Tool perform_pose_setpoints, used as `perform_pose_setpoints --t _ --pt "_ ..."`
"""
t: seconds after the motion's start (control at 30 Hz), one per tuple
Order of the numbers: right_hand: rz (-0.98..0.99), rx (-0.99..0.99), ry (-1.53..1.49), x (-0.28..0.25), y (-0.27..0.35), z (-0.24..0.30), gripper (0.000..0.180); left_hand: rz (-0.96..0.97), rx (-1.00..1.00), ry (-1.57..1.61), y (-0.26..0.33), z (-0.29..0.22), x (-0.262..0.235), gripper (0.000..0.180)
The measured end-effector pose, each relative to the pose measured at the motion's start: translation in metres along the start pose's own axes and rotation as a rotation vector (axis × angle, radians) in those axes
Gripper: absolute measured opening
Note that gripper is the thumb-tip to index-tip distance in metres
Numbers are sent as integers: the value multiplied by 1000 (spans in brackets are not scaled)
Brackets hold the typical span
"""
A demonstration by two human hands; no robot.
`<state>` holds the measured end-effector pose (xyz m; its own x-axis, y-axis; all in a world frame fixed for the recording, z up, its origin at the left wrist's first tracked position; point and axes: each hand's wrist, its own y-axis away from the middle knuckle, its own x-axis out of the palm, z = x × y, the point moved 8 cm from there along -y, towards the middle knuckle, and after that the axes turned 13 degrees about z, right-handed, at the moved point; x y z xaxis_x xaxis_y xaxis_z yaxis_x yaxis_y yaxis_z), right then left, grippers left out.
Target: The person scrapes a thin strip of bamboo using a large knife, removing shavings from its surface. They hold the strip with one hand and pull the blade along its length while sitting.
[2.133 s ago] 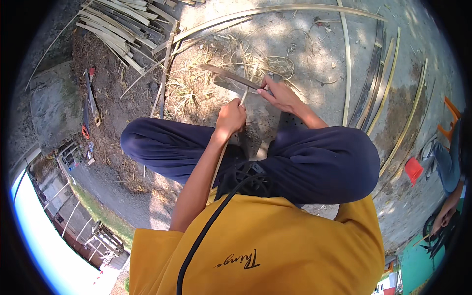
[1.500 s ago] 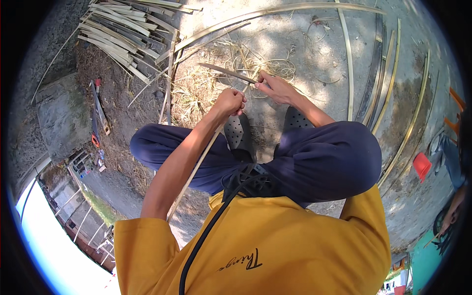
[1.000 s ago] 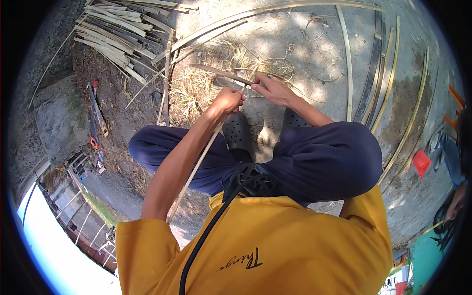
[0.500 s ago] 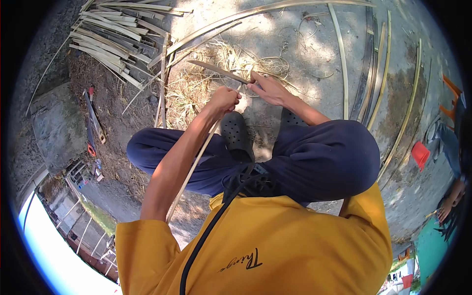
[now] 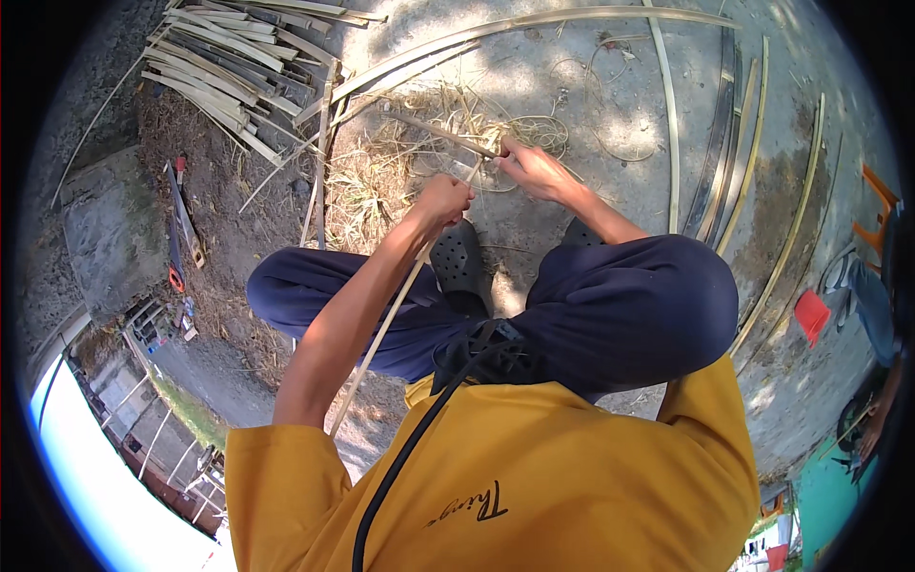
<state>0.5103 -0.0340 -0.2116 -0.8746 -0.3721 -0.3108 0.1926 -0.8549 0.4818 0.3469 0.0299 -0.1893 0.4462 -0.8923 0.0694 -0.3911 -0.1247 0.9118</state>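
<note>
My left hand (image 5: 444, 201) is closed around a thin, pale bamboo strip (image 5: 383, 329), which runs back beneath my forearm toward my left side. The strip's far end reaches up to a long-bladed knife (image 5: 440, 132). Fingers wrapped on its handle, my right hand (image 5: 536, 172) holds that knife with the blade pointing left. Blade and strip meet just in front of my right fingers; whether the edge is in the strip is too small to tell. Below both hands lies a heap of curly bamboo shavings (image 5: 367, 205).
A pile of split bamboo slats (image 5: 214, 71) lies at the far left, with a handsaw (image 5: 181, 219) nearer. Long bamboo strips (image 5: 670, 124) stretch along the ground at right. Beyond them are a red container (image 5: 811, 316), an orange chair (image 5: 875, 214) and another person's arm (image 5: 882, 410).
My right hand and the knife have shifted slightly right and nearer. The left hand has moved a little, still gripping the strip. At right, the other person's hand has moved.
</note>
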Motion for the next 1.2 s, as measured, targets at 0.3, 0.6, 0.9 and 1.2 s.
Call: perform_pose_setpoints --t 0.3,0.6,0.9,1.2 --pt "-90 -118 2 0 9 -1 35 52 -85 95 0 -4 0 13" --pt "-5 -134 22 13 13 21 36 61 -110 101 0 0 -10 12" --pt "-92 -59 -84 -1 1 -5 37 79 -86 105 -1 -3 -9 12" --pt "-61 50 -60 -2 5 -5 37 78 -106 139 -3 -5 -10 12"
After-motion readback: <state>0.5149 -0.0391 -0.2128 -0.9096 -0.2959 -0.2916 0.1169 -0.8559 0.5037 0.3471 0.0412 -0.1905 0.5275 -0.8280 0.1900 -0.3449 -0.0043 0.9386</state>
